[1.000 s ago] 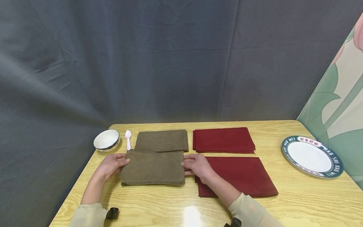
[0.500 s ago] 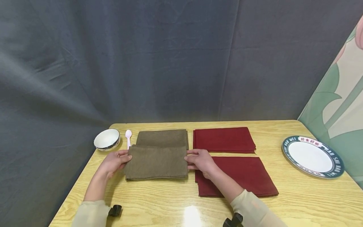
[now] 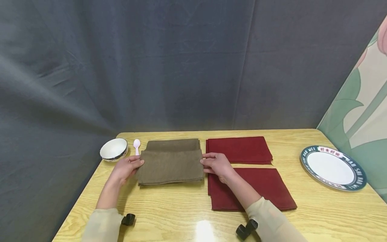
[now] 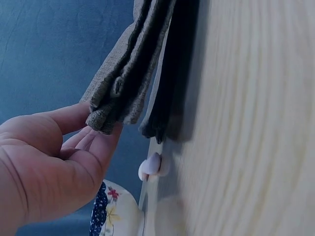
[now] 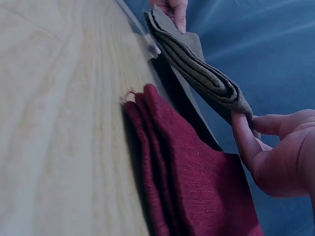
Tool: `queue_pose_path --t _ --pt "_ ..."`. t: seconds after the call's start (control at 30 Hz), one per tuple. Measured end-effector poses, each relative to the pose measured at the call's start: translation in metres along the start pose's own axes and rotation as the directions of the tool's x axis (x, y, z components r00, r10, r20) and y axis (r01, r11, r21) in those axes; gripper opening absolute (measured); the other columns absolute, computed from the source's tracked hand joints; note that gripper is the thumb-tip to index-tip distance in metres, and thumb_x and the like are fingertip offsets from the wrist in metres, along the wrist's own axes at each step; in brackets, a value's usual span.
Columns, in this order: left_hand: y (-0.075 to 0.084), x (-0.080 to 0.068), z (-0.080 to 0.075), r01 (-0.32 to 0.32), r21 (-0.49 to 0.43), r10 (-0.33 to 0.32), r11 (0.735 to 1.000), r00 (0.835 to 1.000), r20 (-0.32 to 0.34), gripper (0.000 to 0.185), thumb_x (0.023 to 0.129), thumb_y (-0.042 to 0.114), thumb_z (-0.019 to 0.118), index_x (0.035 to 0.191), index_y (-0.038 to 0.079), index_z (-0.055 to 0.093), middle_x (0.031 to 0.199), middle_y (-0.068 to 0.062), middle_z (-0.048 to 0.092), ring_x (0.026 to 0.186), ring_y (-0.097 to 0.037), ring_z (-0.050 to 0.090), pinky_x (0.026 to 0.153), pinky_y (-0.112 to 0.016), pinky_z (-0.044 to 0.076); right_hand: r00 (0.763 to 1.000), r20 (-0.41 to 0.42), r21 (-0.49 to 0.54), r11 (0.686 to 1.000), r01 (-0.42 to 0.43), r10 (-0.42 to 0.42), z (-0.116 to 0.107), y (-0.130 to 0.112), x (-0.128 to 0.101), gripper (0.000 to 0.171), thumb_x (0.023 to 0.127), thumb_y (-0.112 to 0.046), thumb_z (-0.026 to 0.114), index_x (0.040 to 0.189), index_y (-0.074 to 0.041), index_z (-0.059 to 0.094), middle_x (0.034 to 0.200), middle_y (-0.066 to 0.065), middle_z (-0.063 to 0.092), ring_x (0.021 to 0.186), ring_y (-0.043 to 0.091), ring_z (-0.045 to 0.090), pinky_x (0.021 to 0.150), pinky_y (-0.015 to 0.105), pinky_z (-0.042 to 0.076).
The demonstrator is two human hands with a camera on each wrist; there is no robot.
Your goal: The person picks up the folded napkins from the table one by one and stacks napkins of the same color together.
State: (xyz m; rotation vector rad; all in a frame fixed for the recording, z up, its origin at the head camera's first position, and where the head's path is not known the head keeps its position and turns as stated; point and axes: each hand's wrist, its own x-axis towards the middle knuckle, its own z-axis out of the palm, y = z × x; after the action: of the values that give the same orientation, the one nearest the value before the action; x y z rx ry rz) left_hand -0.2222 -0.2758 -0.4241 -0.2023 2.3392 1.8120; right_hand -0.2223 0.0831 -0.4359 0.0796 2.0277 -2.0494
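A folded brown cloth [image 3: 170, 167] is held level above the table between both hands. My left hand [image 3: 125, 168] pinches its left edge, thumb on top and fingers beneath. At the right edge, my right hand [image 3: 219, 165] pinches it in the same way. Its stacked layers show clearly in the right wrist view, where the cloth [image 5: 202, 73] hangs off the tabletop. Behind it lies a second folded brown cloth [image 3: 172, 145], whose front part is covered in the head view. A pale pink spoon [image 3: 136, 144] lies just beyond my left hand, its handle end hidden.
Two folded dark red cloths lie at the right, a back one [image 3: 239, 149] and a front one [image 3: 257, 188] under my right forearm. A white bowl [image 3: 114, 149] stands at the left table edge. A green-rimmed plate [image 3: 359, 174] sits far right. A dark curtain [image 3: 187, 67] hangs behind.
Both hands have carried the brown cloth away from me and slightly right, so it now overlaps more of the back brown cloth. The spoon, bowl, plate and red cloths stay put.
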Motion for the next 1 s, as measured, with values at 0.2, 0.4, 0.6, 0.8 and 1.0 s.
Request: queue_pose_path --t 0.2,0.4,0.6,0.8,1.0 --pt "0.002 0.006 0.005 0.005 -0.032 -0.007 0.999 0.999 -0.042 0.055 0.100 0.012 0.065 0.145 -0.012 0.045 0.127 -0.012 0.064 0.094 -0.001 0.063 0.081 -0.019 0.053 1.000 0.000 -0.002 1.000 0.007 -0.007 -0.003 -0.002 0.008 0.032 0.096 -0.002 0.066 0.127 0.007 0.064 0.110 0.016 0.069 0.086 0.016 0.069 0.074 0.033 0.061" --pt "0.005 0.013 0.008 0.004 -0.034 -0.006 0.999 0.998 -0.063 0.052 0.100 0.013 0.065 0.144 -0.010 0.049 0.130 -0.013 0.062 0.097 -0.001 0.061 0.081 -0.017 0.052 1.000 -0.008 0.010 1.000 0.016 -0.016 -0.005 -0.002 0.016 0.033 0.096 -0.001 0.066 0.127 0.007 0.064 0.112 0.016 0.067 0.089 0.016 0.068 0.075 0.033 0.060" --pt "0.008 0.017 0.008 0.009 -0.010 -0.009 1.000 0.998 -0.063 0.054 0.101 0.017 0.063 0.147 -0.006 0.046 0.148 -0.023 0.048 0.126 -0.020 0.053 0.097 -0.026 0.049 1.000 -0.011 0.008 1.000 0.017 -0.017 -0.006 -0.003 0.023 0.033 0.096 -0.003 0.066 0.128 0.006 0.064 0.115 0.016 0.067 0.086 0.013 0.067 0.072 0.030 0.060" --pt "0.008 0.023 0.009 -0.010 -0.025 0.009 1.000 0.997 -0.072 0.054 0.102 0.017 0.063 0.148 -0.005 0.046 0.148 -0.024 0.048 0.125 -0.020 0.054 0.099 -0.028 0.048 1.000 -0.009 -0.015 1.000 0.010 -0.010 -0.005 -0.012 0.025 0.036 0.098 -0.008 0.067 0.132 0.002 0.063 0.121 0.018 0.065 0.080 0.012 0.070 0.080 0.037 0.060" --pt "0.009 0.031 0.010 -0.029 -0.051 0.024 0.998 0.994 -0.106 0.050 0.101 0.014 0.062 0.145 -0.007 0.049 0.123 -0.013 0.065 0.087 -0.001 0.061 0.073 -0.018 0.050 0.999 -0.046 -0.035 0.999 -0.003 0.002 -0.004 -0.011 0.038 0.034 0.098 -0.011 0.069 0.130 -0.001 0.066 0.118 0.015 0.068 0.076 0.013 0.071 0.087 0.044 0.057"
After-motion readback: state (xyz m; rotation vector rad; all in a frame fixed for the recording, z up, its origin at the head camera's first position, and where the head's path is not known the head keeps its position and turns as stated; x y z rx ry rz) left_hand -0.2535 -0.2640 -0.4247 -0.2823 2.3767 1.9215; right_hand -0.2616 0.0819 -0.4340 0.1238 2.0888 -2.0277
